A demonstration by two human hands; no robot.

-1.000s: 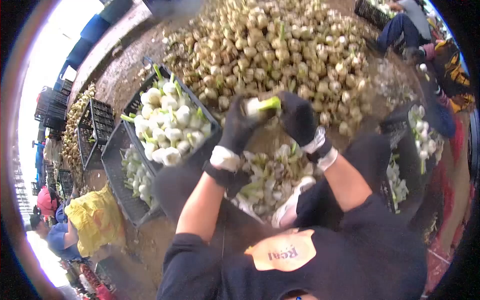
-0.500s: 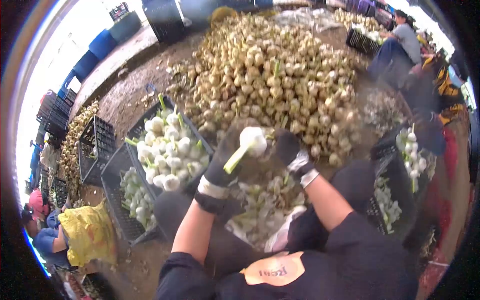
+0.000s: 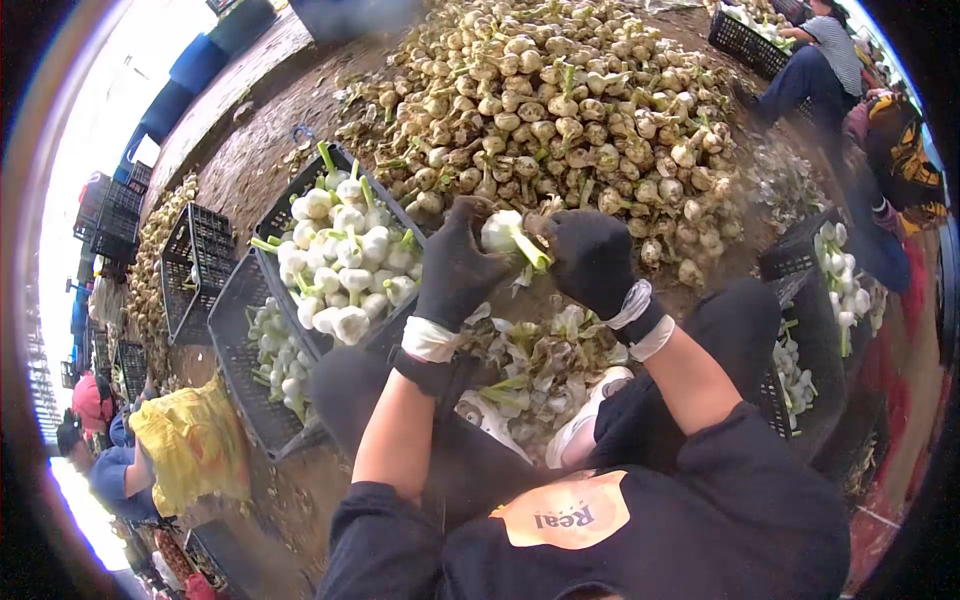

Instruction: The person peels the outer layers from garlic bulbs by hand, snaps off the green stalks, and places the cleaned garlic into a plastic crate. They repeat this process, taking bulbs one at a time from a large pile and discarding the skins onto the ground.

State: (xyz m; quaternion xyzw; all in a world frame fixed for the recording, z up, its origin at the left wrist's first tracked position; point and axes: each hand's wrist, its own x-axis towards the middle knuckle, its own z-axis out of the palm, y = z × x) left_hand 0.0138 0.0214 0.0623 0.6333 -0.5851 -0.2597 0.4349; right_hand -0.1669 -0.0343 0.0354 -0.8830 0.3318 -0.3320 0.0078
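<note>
A white garlic bulb [image 3: 499, 232] with a short green stem is held between my two gloved hands. My left hand [image 3: 458, 262], in a dark glove, is closed on the bulb's left side. On the right, my right hand [image 3: 592, 258] has its fingers closed at a brownish piece of husk [image 3: 543, 222] beside the bulb. Below both hands, loose peelings [image 3: 545, 375] lie between my shoes. A black crate of clean white bulbs [image 3: 350, 250] stands just left of my left hand. Beyond my hands rises a large heap of brownish garlic bulbs [image 3: 560, 110].
Another crate [image 3: 235, 350] with bulbs stands at the left, and one [image 3: 800, 255] at the right. An empty-looking black crate [image 3: 195, 270] is farther left. A person [image 3: 115, 470] sits by a yellow sack [image 3: 190, 450]; another person [image 3: 815, 75] sits at the upper right.
The bulb has turned, its stem now pointing down to the right instead of down to the left. My right hand has come to the bulb's side. The view has shifted slightly.
</note>
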